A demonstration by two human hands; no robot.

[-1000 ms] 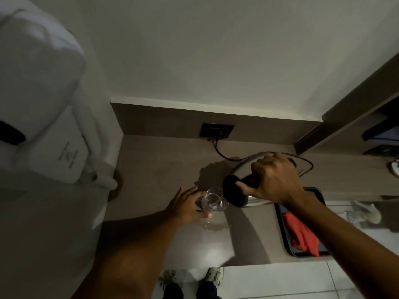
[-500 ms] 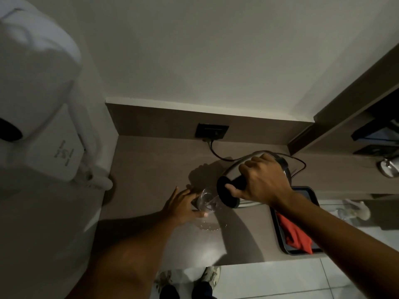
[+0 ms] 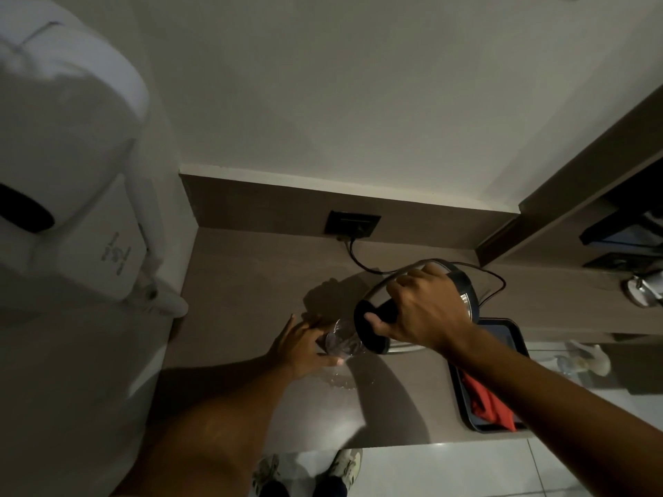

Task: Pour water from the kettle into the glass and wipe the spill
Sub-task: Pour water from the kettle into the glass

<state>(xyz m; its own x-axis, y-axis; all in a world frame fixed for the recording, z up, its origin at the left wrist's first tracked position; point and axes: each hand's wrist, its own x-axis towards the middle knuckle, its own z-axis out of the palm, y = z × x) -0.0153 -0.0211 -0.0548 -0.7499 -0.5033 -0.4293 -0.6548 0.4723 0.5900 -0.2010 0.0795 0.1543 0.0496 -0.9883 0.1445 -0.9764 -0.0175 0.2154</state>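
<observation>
Bench [image 3: 251,299] space is lying open behind the glass [image 3: 341,340], which the left hand [image 3: 305,347] is cupping in a closed grip beside spilled water [image 3: 341,380]. Right hand [image 3: 421,313] is clamping the tilted kettle [image 3: 462,292] over it; a tray [image 3: 516,331] is sitting at the bench's right edge.

The kettle [image 3: 455,281] has tipped further over the glass [image 3: 341,340].

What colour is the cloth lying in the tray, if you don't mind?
Red; the cloth shows clearly in the head view.
</observation>
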